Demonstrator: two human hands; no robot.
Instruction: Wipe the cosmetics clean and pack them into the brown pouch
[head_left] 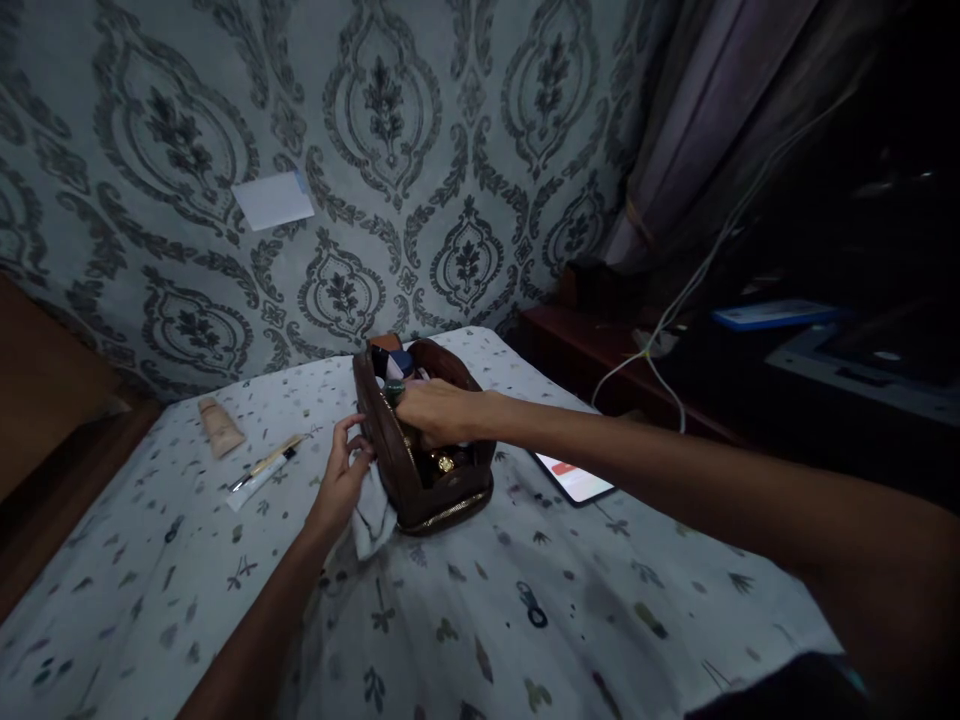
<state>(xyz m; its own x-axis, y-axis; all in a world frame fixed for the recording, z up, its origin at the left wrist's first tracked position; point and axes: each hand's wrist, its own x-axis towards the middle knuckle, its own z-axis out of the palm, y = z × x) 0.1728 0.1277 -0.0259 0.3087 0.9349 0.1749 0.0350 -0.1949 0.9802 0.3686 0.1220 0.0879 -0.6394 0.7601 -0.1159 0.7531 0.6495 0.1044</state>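
A brown zip makeup bag (450, 505) stands unzipped on the bed, filled with small items. My left hand (346, 475) is at its left wall, with thumb and bent fingers closed against the leather. Below that hand a white cloth (373, 515) lies against the bag. My right hand (439, 412) reaches down into the opening with curled fingers; the fingertips and whatever they hold are hidden among the contents. Inside the bag are a dark blue cap (400, 362) near the back and a round gold piece (446, 464) near the front.
On the patterned bedsheet (420, 640) to the left lie a beige tube (220, 428), a slim white tube (259, 482) and a thin brush-like stick (279, 455). A lit phone (577, 480) lies right of the bag, under my right forearm. White cables (705, 265) hang at the right.
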